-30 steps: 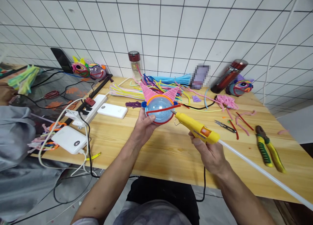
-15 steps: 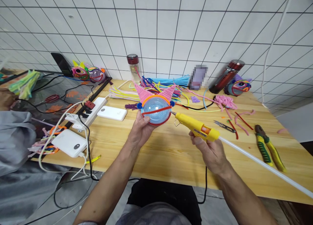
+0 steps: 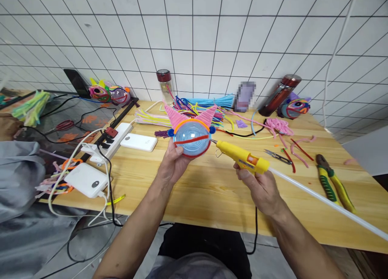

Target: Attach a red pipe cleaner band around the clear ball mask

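My left hand (image 3: 174, 162) is closed around the lower left of a clear round ball ornament (image 3: 192, 134), held up above the table. Pink pipe-cleaner ears (image 3: 175, 116) rise from its top, with an orange band, blue pom-poms at the sides and a red pipe-cleaner strip (image 3: 191, 140) slanting across its front. In my right hand (image 3: 260, 187) is a yellow hot glue gun (image 3: 242, 156), with a long translucent glue stick (image 3: 323, 202) trailing from its back. The nozzle points left, close to the ornament's right edge; whether it touches cannot be made out.
Pipe cleaners (image 3: 209, 101) lie in bundles behind the ornament. To the right are thread snips (image 3: 278, 156) and pliers (image 3: 335, 184). A power strip (image 3: 117, 141) and power banks (image 3: 138, 142) with cables lie left. Another person's sleeve (image 3: 18, 178) is at the far left.
The red strip on the ornament lies flatter, its right end lower than before. The ornament and the glue gun have shifted slightly left and stay close together.
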Demonstrator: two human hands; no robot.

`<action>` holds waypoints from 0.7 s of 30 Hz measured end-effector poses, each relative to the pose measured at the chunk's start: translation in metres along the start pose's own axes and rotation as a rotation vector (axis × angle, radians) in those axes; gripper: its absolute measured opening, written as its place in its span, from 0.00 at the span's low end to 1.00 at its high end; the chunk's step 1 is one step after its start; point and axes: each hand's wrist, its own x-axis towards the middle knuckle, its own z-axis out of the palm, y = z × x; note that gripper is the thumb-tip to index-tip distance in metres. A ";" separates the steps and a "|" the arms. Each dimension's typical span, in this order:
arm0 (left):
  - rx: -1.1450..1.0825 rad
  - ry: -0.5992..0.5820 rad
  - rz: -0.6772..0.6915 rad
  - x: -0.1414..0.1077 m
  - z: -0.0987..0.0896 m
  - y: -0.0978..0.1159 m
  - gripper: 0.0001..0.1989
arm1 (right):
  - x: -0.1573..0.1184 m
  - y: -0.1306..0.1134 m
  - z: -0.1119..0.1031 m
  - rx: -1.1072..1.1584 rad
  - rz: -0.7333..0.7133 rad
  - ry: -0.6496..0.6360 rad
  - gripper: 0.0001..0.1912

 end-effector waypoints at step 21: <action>-0.006 0.046 0.021 -0.001 0.006 -0.001 0.37 | 0.002 -0.002 0.001 0.010 0.001 -0.012 0.27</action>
